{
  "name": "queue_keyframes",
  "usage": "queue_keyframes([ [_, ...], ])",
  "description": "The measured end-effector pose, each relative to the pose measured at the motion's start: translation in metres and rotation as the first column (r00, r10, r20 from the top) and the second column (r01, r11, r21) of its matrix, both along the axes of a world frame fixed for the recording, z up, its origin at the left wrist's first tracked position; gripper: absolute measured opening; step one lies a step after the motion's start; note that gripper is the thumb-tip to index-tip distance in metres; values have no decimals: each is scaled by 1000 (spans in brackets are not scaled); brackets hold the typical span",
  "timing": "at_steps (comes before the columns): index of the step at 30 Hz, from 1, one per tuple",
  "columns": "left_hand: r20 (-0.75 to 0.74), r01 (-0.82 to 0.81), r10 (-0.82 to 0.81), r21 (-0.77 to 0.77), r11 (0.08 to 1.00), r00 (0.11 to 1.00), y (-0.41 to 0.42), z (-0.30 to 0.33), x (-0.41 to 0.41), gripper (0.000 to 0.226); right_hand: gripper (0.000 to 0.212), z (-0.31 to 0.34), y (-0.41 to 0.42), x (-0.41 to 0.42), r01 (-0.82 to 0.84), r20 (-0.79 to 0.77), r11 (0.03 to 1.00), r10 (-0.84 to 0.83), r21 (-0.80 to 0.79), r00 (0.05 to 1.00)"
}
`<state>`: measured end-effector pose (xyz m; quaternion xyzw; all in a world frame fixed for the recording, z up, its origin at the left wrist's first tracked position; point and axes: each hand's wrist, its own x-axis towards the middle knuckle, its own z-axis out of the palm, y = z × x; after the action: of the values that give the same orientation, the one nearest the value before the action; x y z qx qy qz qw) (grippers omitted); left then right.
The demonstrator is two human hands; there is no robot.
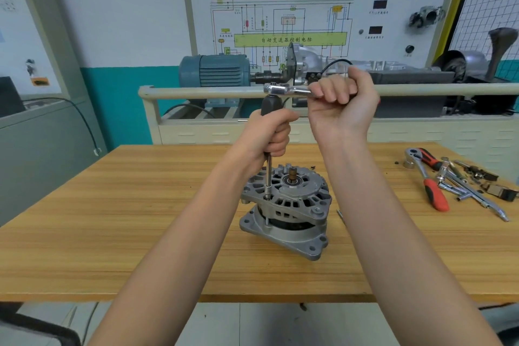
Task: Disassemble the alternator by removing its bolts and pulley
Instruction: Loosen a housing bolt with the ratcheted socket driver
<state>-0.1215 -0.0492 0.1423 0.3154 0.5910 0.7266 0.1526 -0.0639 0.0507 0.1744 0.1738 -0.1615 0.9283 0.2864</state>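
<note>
Alternator (286,205) bolt work: left hand (273,132) wraps the driver (268,174) upright, right hand (341,101) closed on the ratchet (286,89); I'd keep it plumb, turn slowly.

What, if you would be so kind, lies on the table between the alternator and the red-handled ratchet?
In the head view, between the alternator and the red-handled ratchet only one small slender metal piece lies close to the alternator; otherwise the wooden table is bare there.
</note>
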Motion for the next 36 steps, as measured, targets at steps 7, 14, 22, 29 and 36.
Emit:
queue_keyframes([
  [7,30,-443,442,64,894,897,17,-3,12,39,36,-14,-50,19,629,-330,666,-536,400,777],
  [14,-39,-129,130,32,991,991,-1,-2,7,37,51,-1,-17,15,219,-179,942,-177,255,968],
  [22,-28,169,-171,-64,984,985,-4,2,6,50,51,5,11,1,-153,0,981,154,-119,988],
  [29,0,-284,284,9,959,959,10,-1,14,41,49,-9,-26,22,340,-201,913,-297,225,933],
  [36,-51,-359,361,36,932,931,13,-4,14,39,35,-14,-49,26,684,-368,611,-576,398,730],
])
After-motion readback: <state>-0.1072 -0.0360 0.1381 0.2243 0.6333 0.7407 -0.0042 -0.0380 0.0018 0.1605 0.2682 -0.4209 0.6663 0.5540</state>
